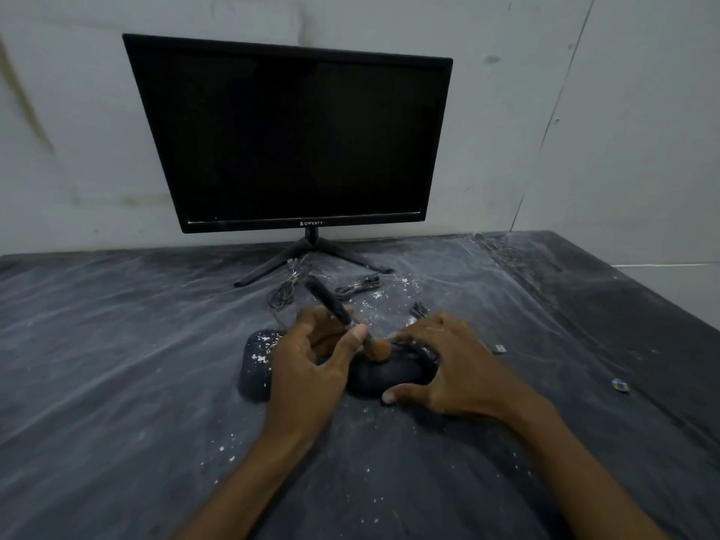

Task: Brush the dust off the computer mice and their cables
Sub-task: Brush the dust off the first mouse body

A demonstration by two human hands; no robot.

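Note:
Two black computer mice lie side by side on a dark, dusty cloth. My left hand point(311, 360) pinches a dark-handled brush point(338, 310) whose tan bristles touch the top of the right mouse point(383, 378). My right hand point(448, 364) grips that right mouse, thumb at its near side and fingers over its far end. The left mouse point(255, 368) is speckled with white dust and partly hidden behind my left hand. Coiled black cables point(286, 292) lie behind the mice, and another bundle of cable point(358, 284) lies further right.
A black monitor point(288, 138) on a splayed stand rises at the back against a pale wall. A USB plug point(499, 348) and a small blue object point(620, 385) lie on the cloth to the right. White dust flecks are scattered around the mice.

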